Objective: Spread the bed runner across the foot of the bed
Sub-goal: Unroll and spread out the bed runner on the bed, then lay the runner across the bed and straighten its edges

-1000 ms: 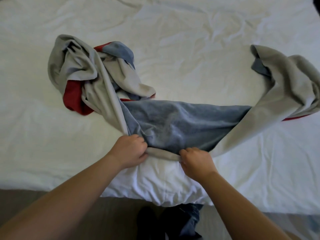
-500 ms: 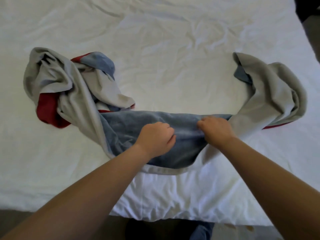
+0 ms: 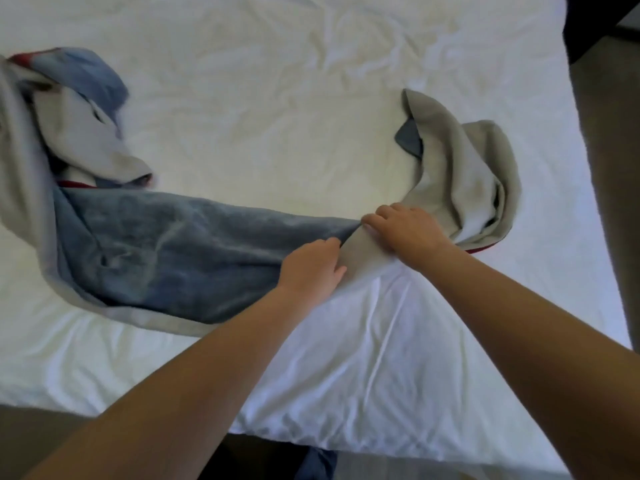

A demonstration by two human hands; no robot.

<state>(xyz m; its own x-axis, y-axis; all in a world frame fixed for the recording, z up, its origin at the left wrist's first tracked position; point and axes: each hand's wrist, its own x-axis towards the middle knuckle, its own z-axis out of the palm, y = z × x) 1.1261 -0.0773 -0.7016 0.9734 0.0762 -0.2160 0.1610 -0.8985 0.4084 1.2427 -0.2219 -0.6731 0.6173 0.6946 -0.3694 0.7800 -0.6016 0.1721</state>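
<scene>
Bed runner (image 3: 180,251) is seen lying crumpled on the white bed (image 3: 277,116), close to the near edge and not spread flat; its blue plush face is turned up along the middle stretch, bordered by grey backing; the left end is bunched into a blurred heap of grey, blue and red at the left edge of the view; the right end is folded over, grey side out, with a strip of red trim showing beneath it. The right hand (image 3: 408,233) is placed where blue meets grey, its fingers curled down and gripping the twisted cloth; the left hand (image 3: 311,268) is laid on the runner just beside it, fingers bent toward the fold; whether cloth is pinched there cannot be told. Brown floor (image 3: 602,168) is seen past the right side of the bed.
</scene>
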